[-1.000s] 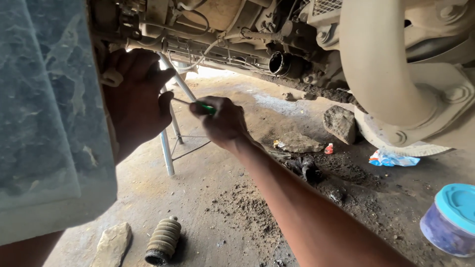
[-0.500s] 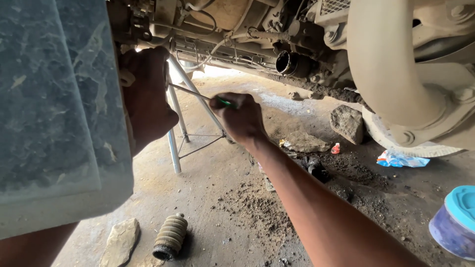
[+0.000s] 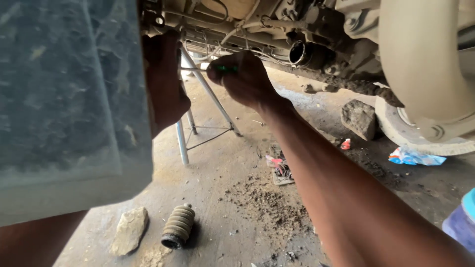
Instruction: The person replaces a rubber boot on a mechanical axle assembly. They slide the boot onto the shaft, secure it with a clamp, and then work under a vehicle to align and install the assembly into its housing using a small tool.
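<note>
My right hand (image 3: 245,79) is closed around a green-handled screwdriver (image 3: 223,68), whose thin shaft points left toward the dusty underside of a raised vehicle (image 3: 247,22). My left hand (image 3: 166,81) reaches up beside a large grey panel (image 3: 69,99) and presses against the underbody near a small fitting (image 3: 157,20); its fingers are partly hidden behind the panel, and what they grip does not show. The two hands are a short gap apart, with the screwdriver shaft between them.
A metal jack stand (image 3: 190,126) with slanted legs stands under the vehicle. On the dirty concrete floor lie a ribbed rubber boot (image 3: 178,226), a flat stone (image 3: 129,230), a larger rock (image 3: 359,118), scattered debris and a blue wrapper (image 3: 413,157). A blue-lidded container (image 3: 462,222) sits at right.
My right hand has risen with the screwdriver toward the underbody, closer to my left hand. The view has shifted up and closer to the vehicle.
</note>
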